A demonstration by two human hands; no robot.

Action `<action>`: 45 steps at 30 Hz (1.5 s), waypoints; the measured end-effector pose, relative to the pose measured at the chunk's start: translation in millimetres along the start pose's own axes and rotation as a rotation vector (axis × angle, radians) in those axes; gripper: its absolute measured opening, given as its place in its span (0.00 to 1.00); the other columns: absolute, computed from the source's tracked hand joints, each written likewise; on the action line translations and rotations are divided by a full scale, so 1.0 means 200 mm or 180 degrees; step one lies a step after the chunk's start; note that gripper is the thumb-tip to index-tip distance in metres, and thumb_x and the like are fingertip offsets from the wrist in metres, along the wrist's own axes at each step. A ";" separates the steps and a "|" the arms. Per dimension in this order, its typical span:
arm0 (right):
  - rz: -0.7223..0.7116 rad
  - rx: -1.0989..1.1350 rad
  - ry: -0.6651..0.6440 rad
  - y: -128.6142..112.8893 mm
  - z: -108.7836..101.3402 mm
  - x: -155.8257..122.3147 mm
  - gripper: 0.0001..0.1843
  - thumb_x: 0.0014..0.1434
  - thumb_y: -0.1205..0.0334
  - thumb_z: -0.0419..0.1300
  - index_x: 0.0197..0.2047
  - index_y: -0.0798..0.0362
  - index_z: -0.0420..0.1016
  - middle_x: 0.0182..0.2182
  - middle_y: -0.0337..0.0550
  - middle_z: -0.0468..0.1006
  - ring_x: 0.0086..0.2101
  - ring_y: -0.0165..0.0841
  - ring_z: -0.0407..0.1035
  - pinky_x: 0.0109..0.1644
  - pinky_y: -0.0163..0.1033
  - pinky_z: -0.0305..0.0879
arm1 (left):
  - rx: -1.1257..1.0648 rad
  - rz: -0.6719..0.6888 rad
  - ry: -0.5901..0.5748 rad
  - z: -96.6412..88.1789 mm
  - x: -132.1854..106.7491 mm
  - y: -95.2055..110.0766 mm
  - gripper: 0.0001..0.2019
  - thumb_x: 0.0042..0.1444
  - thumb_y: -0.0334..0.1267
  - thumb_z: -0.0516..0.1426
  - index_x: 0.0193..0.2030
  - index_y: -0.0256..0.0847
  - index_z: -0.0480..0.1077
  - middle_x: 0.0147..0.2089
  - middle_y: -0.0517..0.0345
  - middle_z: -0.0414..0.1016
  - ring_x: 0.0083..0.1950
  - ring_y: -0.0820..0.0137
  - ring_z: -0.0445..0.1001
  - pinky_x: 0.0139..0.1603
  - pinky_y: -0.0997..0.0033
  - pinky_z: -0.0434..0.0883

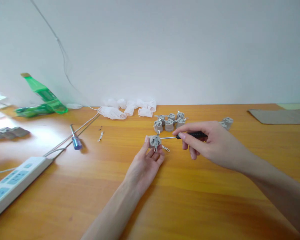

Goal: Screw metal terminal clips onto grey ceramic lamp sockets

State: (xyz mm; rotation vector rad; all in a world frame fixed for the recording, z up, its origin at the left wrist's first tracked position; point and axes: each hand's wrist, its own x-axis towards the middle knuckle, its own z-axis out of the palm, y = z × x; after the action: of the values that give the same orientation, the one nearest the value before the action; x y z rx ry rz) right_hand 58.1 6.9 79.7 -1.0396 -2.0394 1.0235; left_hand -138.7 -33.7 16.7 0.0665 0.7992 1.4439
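Note:
My left hand [145, 164] lies palm up on the wooden table [190, 200], fingers curled around a small grey socket part [154, 141] with metal clips. My right hand [210, 143] grips a black-handled screwdriver [193, 135]; its thin shaft points left and its tip meets the part. A loose metal clip [166, 148] lies just right of the part.
Several more grey socket parts [169, 122] cluster behind the hands, two more [226, 122] further right. White foam netting [126, 109] lies by the wall. A blue-handled screwdriver [75, 139], small metal bits [100, 136], a white power strip [13, 181] and green plastic [43, 98] are at left. Cardboard [280, 116] lies far right.

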 end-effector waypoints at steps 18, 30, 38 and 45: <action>-0.0171 -0.0131 0.0085 0.00 -0.01 0.01 0.12 0.65 0.64 0.57 0.46 0.54 0.82 0.26 0.38 0.80 0.20 0.28 0.73 0.24 0.32 0.68 | -0.0039 -0.0285 -0.0160 0.02 -0.04 -0.01 0.11 0.66 0.39 0.59 0.39 0.33 0.77 0.38 0.49 0.78 0.39 0.69 0.77 0.39 0.73 0.77; -0.0418 -0.0673 0.0099 -0.01 -0.02 0.00 0.13 0.65 0.66 0.58 0.46 0.51 0.83 0.23 0.36 0.81 0.20 0.27 0.73 0.24 0.32 0.63 | 0.0028 -0.0144 -0.0133 0.03 -0.04 -0.01 0.11 0.66 0.38 0.58 0.39 0.33 0.77 0.37 0.51 0.79 0.38 0.70 0.78 0.39 0.72 0.77; -0.0525 -0.0525 0.0078 0.01 -0.02 0.01 0.13 0.66 0.64 0.58 0.48 0.51 0.83 0.28 0.38 0.83 0.24 0.29 0.75 0.27 0.32 0.67 | -0.0021 -0.0268 -0.0176 0.03 -0.05 -0.01 0.11 0.66 0.39 0.58 0.40 0.33 0.77 0.38 0.49 0.78 0.39 0.70 0.77 0.39 0.73 0.77; -0.0776 -0.0651 0.0037 0.02 -0.02 0.01 0.14 0.64 0.65 0.60 0.49 0.48 0.84 0.33 0.40 0.85 0.31 0.32 0.77 0.36 0.35 0.72 | -0.0102 -0.0356 -0.0123 0.03 -0.05 -0.01 0.10 0.65 0.39 0.59 0.40 0.33 0.77 0.38 0.48 0.77 0.38 0.71 0.77 0.38 0.75 0.78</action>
State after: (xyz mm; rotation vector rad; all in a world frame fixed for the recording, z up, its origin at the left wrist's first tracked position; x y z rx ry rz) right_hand 61.4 12.4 77.7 -0.8653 -2.2311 0.6944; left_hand -132.9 -40.8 25.8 0.0246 0.7369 1.3454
